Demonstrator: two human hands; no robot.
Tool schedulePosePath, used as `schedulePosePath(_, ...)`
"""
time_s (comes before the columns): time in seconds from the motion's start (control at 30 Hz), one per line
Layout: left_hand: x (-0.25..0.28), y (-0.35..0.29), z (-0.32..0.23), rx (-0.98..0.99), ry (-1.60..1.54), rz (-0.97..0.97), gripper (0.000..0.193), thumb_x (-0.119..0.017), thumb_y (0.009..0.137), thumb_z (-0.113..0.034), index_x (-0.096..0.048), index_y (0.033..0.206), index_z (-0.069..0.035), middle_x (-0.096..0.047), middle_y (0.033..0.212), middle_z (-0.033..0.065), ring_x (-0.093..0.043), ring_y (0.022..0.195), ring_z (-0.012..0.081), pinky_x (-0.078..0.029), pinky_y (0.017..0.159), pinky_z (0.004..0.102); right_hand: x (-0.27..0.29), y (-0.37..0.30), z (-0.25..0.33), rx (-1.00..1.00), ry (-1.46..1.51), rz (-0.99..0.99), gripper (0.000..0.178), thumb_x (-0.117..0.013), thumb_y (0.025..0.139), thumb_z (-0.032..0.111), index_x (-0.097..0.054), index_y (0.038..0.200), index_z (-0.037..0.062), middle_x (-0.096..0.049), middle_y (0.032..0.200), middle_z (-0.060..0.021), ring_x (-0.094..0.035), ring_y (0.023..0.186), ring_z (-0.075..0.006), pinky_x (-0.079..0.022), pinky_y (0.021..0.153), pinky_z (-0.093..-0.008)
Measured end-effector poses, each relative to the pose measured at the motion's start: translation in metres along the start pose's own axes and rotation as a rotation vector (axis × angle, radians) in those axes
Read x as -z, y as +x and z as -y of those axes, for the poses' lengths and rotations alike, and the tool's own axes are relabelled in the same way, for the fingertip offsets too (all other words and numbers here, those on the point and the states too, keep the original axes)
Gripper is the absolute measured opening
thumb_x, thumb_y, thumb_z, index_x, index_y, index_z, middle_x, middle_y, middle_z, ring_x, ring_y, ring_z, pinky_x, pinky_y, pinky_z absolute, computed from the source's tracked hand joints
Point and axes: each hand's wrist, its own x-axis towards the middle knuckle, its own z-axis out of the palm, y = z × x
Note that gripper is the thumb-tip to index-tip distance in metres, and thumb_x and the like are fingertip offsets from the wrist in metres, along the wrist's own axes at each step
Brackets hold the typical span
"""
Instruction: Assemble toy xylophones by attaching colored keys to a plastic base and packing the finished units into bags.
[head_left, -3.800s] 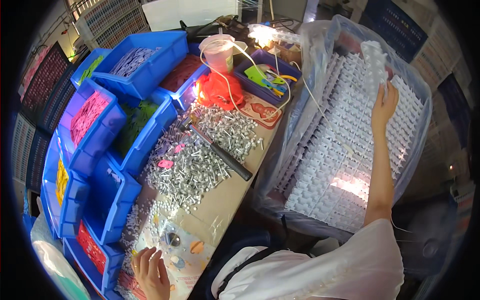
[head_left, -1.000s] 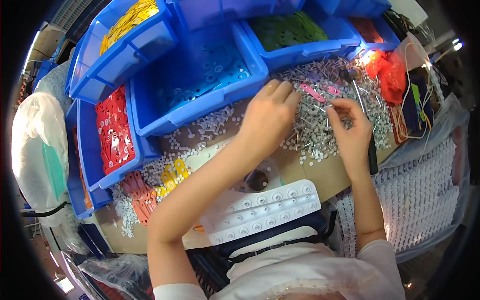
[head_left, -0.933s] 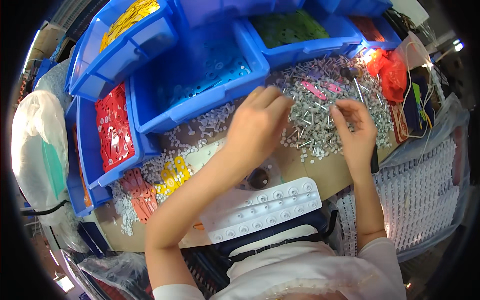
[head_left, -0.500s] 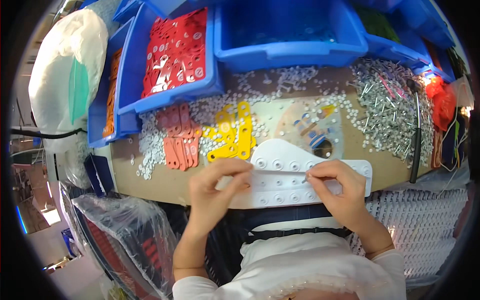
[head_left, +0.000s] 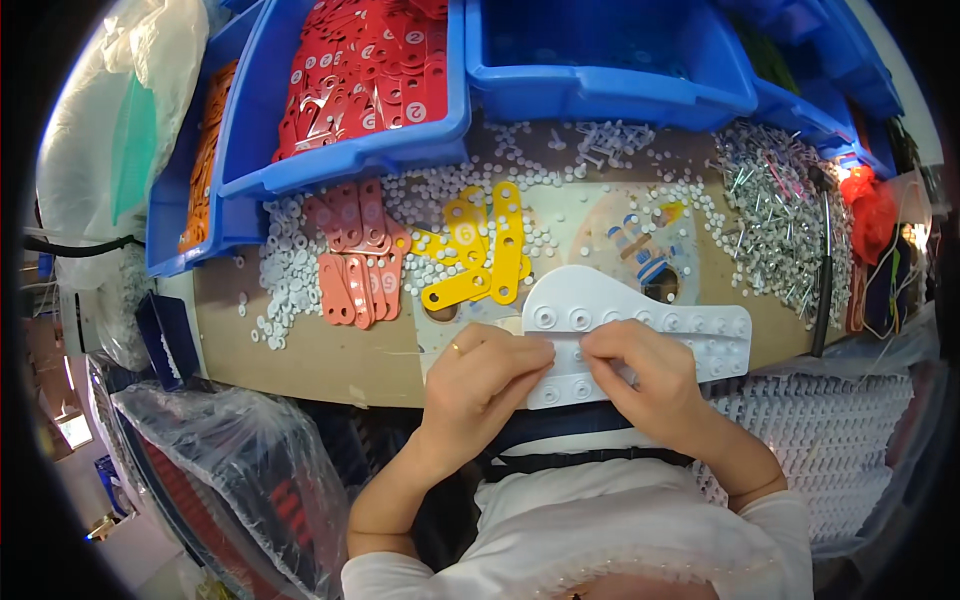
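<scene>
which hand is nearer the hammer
The right. The right hand is at the white panel, to the left of the hammer and apart from it; the left hand is farther left, at the panel's left end.

White board (head_left: 612, 301) partly hidden behind fingers (head_left: 505, 352); anything pinched too small to tell; blue bins (head_left: 615, 97) cut off above.
</scene>
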Motion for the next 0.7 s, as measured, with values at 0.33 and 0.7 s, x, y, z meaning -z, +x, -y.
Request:
schedulePosePath(0.33,0.016,0.034,-0.02,0.121,0.067,-0.056,0.012,-0.064,0.085,-0.004,-0.07,0.095,-0.002,-0.065,0.1,0.0124,-0.061,0.093,0.0276,-0.048,0.082,0.0363,0.088,0.04,-0.05,0.037,-0.475,-0.214,0.014,-0.069,0.081,0.009,-0.068,0.093,0.0018,-0.064,0.1,-0.0117,-0.06,0.096,-0.0278,-0.049,0.084,-0.0387)
schedulePosePath(0.7,-0.062,0.178,-0.009,-0.284,0.192,0.203,0.014,-0.064,0.084,-0.002,-0.064,0.098,-0.001,-0.064,0.095,0.0147,-0.063,0.088,0.0342,-0.05,0.074,0.0406,0.125,0.045,-0.112,0.048,-0.63,-0.506,0.011,-0.071,0.079,0.003,-0.069,0.09,0.0027,-0.061,0.09,-0.0073,-0.057,0.086,-0.0225,-0.045,0.076,-0.0319)
